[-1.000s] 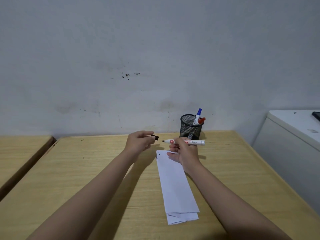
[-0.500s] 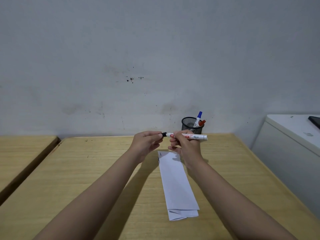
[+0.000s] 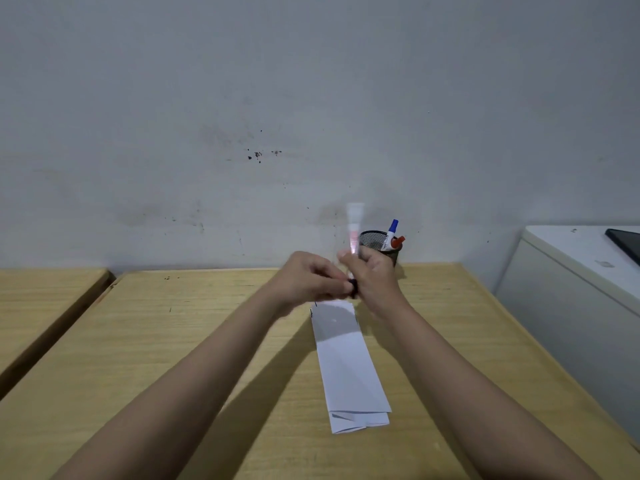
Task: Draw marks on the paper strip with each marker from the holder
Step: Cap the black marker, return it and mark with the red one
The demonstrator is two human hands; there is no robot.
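Note:
A white paper strip (image 3: 346, 362) lies lengthwise on the wooden desk (image 3: 173, 341), with a short black mark (image 3: 314, 306) at its far left corner. Both hands meet above its far end. My right hand (image 3: 375, 278) holds a white black-ink marker (image 3: 354, 230) upright and motion-blurred, with its black cap (image 3: 352, 285) at the bottom. My left hand (image 3: 304, 278) has its fingertips pinched at that cap. Behind the hands stands the black mesh holder (image 3: 377, 239) with a blue-capped marker (image 3: 392, 227) and a red-capped marker (image 3: 398, 240) in it.
A second wooden desk (image 3: 41, 296) sits to the left across a narrow gap. A white cabinet (image 3: 571, 289) stands to the right with a dark flat object (image 3: 627, 240) on top. A grey wall runs right behind the desk.
The cap in my left hand went onto the marker's tip. My right hand then swung the marker from level to upright, cap end down, and both hands came closer together.

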